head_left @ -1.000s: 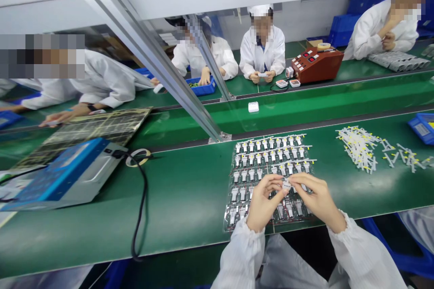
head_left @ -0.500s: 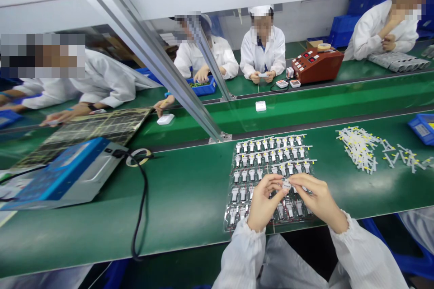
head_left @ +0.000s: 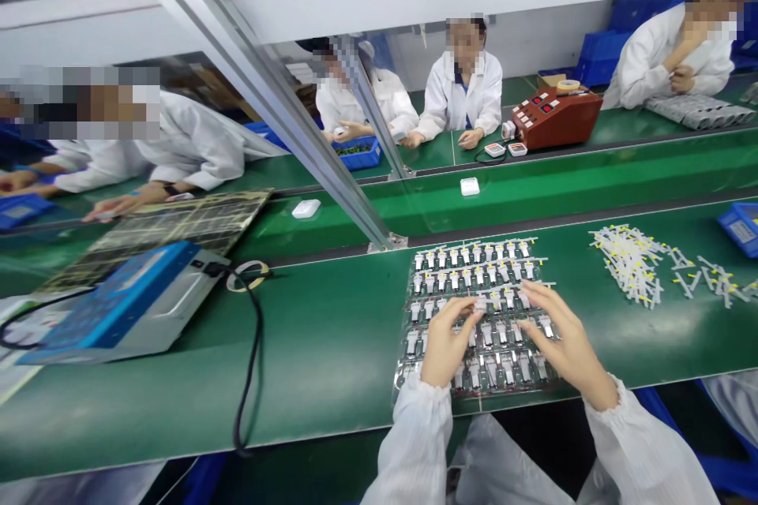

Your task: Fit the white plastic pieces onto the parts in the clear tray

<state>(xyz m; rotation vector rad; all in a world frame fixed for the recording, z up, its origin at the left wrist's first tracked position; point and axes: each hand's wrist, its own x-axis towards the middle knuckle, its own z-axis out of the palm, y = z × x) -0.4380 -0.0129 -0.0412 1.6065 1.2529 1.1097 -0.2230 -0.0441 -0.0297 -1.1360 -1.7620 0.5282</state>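
Note:
A clear plastic tray (head_left: pixel 400 347) lies on the green bench, with rows of small white parts set in it. Over its middle, my left hand (head_left: pixel 448 338) pinches a small white part (head_left: pixel 481 304) between thumb and fingertips. My right hand (head_left: pixel 560 335) hovers over the tray's right side, thumb and fingers apart, with nothing seen between them. White strips with yellow ends lie along the upper rows. To the right of the tray is a loose pile of white strips with yellow tips (head_left: pixel 628 262).
A blue and grey device (head_left: pixel 159 308) with a black cable (head_left: pixel 254 355) stands at the left. Metal posts rise behind the bench. White cases (head_left: pixel 470 187) lie on the green belt. People in white coats sit opposite, near a red-brown tester (head_left: pixel 557 117).
My hands have moved apart; the right one has opened and let go of the small part, which stays in my left hand. Across the belt, a person's hand has withdrawn from a white case.

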